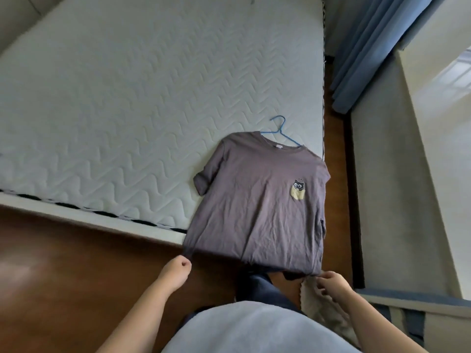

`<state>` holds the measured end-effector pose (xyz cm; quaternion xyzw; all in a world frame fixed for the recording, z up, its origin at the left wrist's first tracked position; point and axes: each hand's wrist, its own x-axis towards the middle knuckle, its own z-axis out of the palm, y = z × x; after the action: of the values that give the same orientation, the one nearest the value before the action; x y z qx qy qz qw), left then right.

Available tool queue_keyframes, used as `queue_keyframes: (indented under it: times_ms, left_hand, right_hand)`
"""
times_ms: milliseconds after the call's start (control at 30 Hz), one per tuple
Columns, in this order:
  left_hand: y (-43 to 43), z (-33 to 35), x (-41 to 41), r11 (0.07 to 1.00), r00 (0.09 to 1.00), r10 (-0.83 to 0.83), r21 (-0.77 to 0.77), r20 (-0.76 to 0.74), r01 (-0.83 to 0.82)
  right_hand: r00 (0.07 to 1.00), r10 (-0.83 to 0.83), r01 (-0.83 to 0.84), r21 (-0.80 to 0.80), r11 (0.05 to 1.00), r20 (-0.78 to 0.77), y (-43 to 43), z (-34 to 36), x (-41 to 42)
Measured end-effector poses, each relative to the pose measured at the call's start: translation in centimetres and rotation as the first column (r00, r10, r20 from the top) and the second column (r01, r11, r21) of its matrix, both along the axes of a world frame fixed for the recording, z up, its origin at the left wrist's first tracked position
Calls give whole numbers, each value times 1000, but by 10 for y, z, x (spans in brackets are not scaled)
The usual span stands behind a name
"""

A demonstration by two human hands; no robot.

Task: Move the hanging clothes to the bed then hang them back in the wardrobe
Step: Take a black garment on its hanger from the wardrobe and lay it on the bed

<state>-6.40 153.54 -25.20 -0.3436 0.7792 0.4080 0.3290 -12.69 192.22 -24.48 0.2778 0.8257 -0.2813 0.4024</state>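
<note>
Home bedroom: quilted bed, blue curtain (wooden floor).

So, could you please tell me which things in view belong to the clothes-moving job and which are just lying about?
Part of the job:
- grey T-shirt
- blue hanger inside it
- bed it lies on
- left hand and right hand, pinching the hem corners

Just lying about:
- blue curtain
- cream fleecy fabric by the right hand

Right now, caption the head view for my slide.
Both hands, left and right, pinch the hem of a purple T-shirt on a blue hanger, spread on the mattress.
</note>
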Motion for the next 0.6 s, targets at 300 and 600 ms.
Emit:
queue_keyframes:
  times_ms: [300, 600]
  left_hand:
    - [-135, 2, 211, 849, 848, 529, 14, -28, -529]
    - [-183, 9, 383, 261, 262, 965, -71, -7, -963]
  right_hand:
    - [773, 627, -633, -35, 774, -95, -218, 9, 40]
    - [463, 864, -886, -73, 458, -198, -420, 25, 66]
